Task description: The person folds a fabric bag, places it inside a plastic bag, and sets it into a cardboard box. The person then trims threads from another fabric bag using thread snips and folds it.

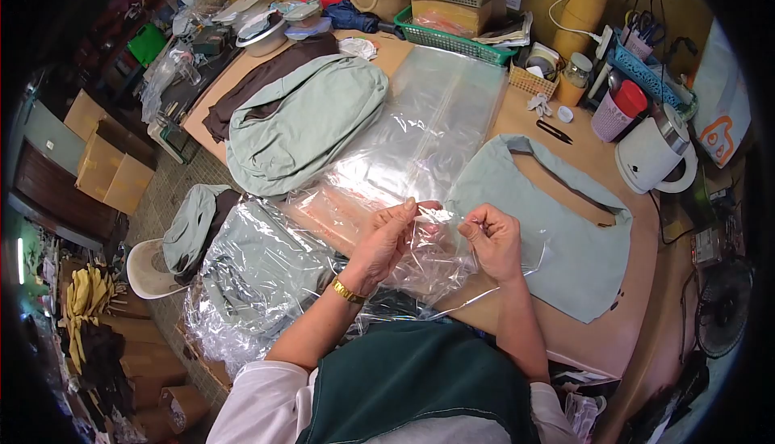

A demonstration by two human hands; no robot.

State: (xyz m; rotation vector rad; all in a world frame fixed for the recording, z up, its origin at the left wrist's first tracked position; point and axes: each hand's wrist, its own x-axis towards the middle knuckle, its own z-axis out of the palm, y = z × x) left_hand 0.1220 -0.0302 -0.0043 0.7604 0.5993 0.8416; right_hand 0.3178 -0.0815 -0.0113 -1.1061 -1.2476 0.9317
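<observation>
Thumbs and fingertips pinched together on a clear sleeve (pixel 440 265), a worker's left hand (pixel 381 242) and right hand (pixel 496 242) hold the film between them above the near part of the table (pixel 644 270). The pale green bag (pixel 549 242) lies flat to the right, nearer the right hand, its long axis slanting from far left to near right, strap on the far side.

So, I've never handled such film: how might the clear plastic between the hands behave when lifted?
The clear plastic will probably be floppy, since it bunches in loose creases around the left hand and right hand. It looks light for its spread, being see-through and apparently thin. Its glossy highlights suggest it may slide easily.
</observation>
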